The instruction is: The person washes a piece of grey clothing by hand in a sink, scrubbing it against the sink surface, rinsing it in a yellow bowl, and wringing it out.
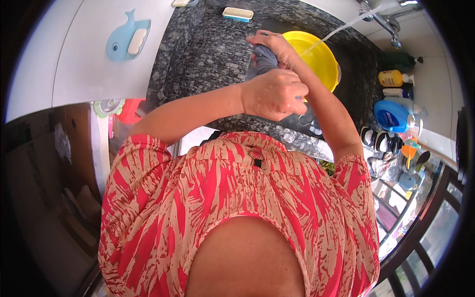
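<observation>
A dark grey cloth [265,59], twisted into a tight roll, is stretched between my two hands above the sink area. My left hand [275,94] is clenched in a wet fist around its nearer end. Around the farther end, my right hand [276,46] has its fingers wrapped. Just right of my right hand is a yellow plastic basin [321,70] holding water, partly hidden by my right forearm. A stream of water [345,25] arcs into it from the upper right.
A wall tap [387,28] is at the upper right. Several bottles, including a blue one [390,116], line the right side. A scrubbing brush [238,14] lies on the speckled granite counter [207,48]. A whale-shaped soap holder [122,41] is on the left wall.
</observation>
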Available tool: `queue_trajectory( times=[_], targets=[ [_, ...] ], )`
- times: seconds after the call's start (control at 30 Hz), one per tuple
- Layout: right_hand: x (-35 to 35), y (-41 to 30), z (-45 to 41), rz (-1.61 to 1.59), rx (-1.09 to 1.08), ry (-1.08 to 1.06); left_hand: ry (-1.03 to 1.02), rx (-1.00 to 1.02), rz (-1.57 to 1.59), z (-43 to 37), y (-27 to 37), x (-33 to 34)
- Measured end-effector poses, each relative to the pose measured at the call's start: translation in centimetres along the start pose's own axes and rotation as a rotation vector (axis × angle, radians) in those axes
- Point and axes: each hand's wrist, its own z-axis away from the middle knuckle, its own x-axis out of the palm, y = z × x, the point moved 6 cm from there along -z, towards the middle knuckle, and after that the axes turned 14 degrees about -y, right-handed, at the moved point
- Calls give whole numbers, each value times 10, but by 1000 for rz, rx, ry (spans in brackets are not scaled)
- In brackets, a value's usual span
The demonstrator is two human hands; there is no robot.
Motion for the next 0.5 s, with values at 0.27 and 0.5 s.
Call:
queue_trajectory(
  times=[0.27, 0.5],
  targets=[
    [-19, 37, -39, 637, -53, 27, -372, 55, -82, 31, -15, 92],
    [-11, 53, -53, 1079, 18, 156, -645, -117, -55, 47, -39, 130]
  ],
)
